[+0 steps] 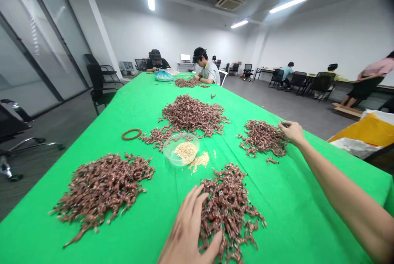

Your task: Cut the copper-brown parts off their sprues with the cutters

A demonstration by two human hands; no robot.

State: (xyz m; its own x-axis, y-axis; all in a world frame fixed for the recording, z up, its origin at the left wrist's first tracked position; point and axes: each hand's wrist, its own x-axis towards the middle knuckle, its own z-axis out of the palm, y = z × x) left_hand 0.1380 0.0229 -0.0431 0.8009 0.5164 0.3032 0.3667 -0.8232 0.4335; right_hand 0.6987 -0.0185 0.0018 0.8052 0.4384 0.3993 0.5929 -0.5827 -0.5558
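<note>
The left hand [189, 225] lies loosely spread against the near pile [227, 202] of brown figurines — a sideways brush could push some into the spilled grains [201, 159]; the right hand's [283, 126] fingers seem pinched on a small dark piece [285, 124], hard to identify, beside the right pile [261, 136] — a slack pinch could lose it there

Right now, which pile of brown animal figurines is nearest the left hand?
The bottom-centre pile: the left hand overlaps its left edge, but no other.
</note>
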